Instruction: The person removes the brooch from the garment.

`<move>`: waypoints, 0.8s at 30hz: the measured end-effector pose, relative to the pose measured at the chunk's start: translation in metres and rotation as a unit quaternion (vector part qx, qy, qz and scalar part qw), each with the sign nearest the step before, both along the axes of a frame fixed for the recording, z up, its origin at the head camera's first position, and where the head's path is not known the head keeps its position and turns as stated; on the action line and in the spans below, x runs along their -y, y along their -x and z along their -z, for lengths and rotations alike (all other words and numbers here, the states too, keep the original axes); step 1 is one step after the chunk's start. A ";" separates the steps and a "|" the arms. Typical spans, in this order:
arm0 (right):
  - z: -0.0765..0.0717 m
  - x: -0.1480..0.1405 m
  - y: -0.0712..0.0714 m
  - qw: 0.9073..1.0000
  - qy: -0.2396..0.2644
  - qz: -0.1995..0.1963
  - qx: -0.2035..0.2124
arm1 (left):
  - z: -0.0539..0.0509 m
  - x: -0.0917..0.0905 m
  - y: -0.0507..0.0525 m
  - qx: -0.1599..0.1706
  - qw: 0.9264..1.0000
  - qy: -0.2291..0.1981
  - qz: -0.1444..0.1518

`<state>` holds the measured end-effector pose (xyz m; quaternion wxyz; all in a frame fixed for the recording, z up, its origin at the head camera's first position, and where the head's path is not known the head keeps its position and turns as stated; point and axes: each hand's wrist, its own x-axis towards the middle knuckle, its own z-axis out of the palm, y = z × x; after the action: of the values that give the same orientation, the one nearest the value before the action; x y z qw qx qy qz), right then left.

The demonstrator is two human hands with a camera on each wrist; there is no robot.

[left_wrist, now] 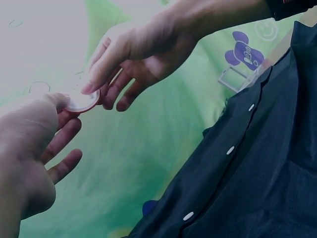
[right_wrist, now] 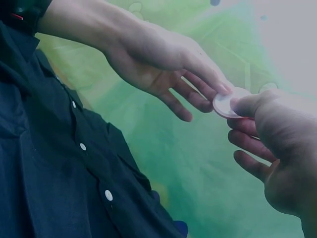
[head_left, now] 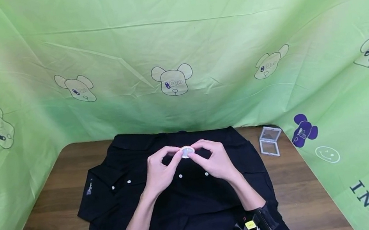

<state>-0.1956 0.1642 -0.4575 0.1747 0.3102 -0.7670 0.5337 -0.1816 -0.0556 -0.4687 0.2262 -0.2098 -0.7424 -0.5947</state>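
Observation:
A small round disc (head_left: 187, 152) with a whitish face is held up over the dark shirt (head_left: 200, 201). My left hand (head_left: 159, 170) pinches its left edge between thumb and fingers. On the opposite edge, my right hand (head_left: 216, 161) pinches it the same way. The left wrist view shows a red rim on the disc (left_wrist: 81, 104), with both thumbs on its pale face. From the right wrist the disc (right_wrist: 225, 105) looks thin and flat; its underside is hidden. The remaining fingers of both hands spread loosely below it.
The shirt lies spread on a wooden table (head_left: 305, 192), white buttons in a row across it. To the right stands a small clear hinged case (head_left: 269, 141), lid raised. A green printed cloth (head_left: 166, 39) hangs behind and at both sides.

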 end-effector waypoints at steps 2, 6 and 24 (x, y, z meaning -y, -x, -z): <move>0.001 0.000 0.000 1.000 0.000 0.001 0.005 | 0.000 0.000 0.000 0.002 1.000 0.001 0.002; -0.002 0.000 -0.001 1.000 0.006 0.001 0.011 | 0.000 0.000 0.000 -0.004 1.000 0.001 0.006; -0.004 0.002 -0.003 0.999 0.034 -0.009 0.014 | -0.003 0.000 -0.002 -0.014 1.000 0.011 0.025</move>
<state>-0.1930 0.1626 -0.4539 0.1699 0.3035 -0.7484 0.5648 -0.1795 -0.0552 -0.4662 0.2199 -0.2388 -0.7400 -0.5891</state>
